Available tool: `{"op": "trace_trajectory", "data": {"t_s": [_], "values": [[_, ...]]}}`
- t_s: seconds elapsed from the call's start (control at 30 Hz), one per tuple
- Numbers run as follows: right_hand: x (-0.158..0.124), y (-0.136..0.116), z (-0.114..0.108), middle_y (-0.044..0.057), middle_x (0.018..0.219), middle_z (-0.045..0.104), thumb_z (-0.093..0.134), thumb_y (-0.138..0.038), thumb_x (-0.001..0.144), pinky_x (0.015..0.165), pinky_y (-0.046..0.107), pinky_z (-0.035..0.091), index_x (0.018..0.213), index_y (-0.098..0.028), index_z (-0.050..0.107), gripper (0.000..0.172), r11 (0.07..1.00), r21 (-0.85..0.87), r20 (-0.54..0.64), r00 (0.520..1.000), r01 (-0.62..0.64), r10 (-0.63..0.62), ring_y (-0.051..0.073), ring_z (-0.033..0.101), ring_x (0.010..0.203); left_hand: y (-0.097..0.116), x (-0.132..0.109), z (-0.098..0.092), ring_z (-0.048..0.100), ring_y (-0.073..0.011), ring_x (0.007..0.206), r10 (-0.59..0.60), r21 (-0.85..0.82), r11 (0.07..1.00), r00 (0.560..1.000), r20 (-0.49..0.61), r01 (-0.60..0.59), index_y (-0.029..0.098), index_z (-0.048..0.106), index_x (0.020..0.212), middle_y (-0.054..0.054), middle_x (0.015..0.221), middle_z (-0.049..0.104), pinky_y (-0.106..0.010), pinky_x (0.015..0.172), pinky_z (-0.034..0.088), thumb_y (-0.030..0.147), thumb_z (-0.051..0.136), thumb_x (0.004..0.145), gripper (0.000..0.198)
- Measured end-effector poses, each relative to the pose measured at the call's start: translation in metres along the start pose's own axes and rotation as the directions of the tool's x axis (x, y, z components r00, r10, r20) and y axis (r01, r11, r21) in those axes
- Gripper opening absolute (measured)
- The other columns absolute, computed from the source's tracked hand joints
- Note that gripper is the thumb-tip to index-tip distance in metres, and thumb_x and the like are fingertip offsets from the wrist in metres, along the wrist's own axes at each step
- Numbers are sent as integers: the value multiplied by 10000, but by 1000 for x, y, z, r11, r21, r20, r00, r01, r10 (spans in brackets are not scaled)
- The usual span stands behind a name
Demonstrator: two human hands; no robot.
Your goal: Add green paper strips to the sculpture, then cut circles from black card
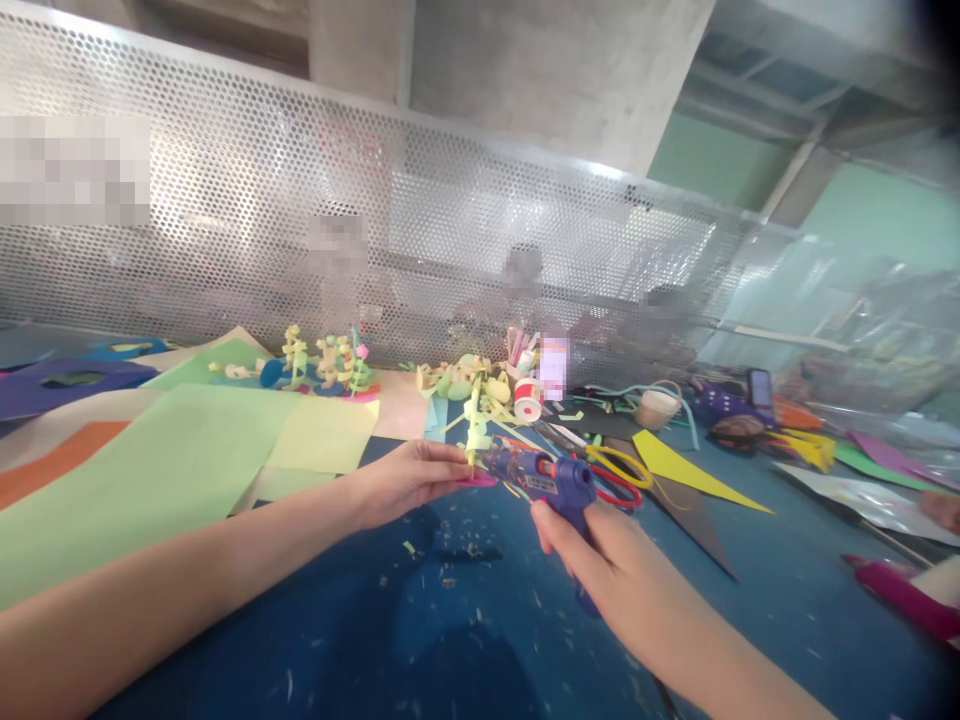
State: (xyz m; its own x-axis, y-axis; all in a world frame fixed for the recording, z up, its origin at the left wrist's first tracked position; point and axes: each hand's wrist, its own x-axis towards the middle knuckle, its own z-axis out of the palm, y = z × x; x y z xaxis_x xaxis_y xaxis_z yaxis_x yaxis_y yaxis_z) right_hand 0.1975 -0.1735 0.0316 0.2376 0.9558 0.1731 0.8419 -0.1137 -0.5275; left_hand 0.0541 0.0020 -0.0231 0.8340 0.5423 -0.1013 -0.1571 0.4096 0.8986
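Observation:
My right hand (600, 550) is wrapped round the grip of a blue hot glue gun (555, 482), which points left. Its nozzle end is close to a small pale-yellow foam plant figure (475, 425); whether they touch I cannot tell. My left hand (409, 478) pinches the figure low down, at its pink base (478, 480), and keeps it upright above the table. The fingertips partly hide the base. Small cut scraps lie on the blue table (420, 620) below the hands.
Green foam sheets (172, 460) spread on the left. Several small foam figures (330, 360) stand behind. Yellow-handled scissors (619, 465), a white-and-red spool (527, 399) and a yellow foam piece (694, 475) lie ahead and right. A perforated metal screen (465, 230) rises at the back, people beyond it. Another person's hand (941, 510) shows far right.

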Motion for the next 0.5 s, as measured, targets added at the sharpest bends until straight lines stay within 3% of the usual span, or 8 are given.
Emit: {"op": "trace_trajectory", "data": {"t_s": [0.3, 0.5], "values": [[1, -1, 0, -16, 563, 541, 323, -548, 887, 542, 257, 443, 809, -242, 596, 417, 1000, -1, -19, 1000, 11, -11, 159, 537, 538, 0, 0, 0, 667, -180, 903, -1, 25, 1000, 1000, -17, 2, 115, 696, 792, -83, 874, 727, -289, 964, 423, 146, 781, 613, 200], [-1, 0, 0, -8, 586, 543, 311, -562, 884, 559, 257, 432, 670, -230, 540, 456, 1000, 2, 17, 1000, 6, -6, 153, 531, 554, -1, 0, -1, 672, -147, 857, -4, 13, 1000, 999, -38, 5, 120, 692, 798, -62, 854, 730, -269, 945, 434, 133, 776, 619, 198]]}}
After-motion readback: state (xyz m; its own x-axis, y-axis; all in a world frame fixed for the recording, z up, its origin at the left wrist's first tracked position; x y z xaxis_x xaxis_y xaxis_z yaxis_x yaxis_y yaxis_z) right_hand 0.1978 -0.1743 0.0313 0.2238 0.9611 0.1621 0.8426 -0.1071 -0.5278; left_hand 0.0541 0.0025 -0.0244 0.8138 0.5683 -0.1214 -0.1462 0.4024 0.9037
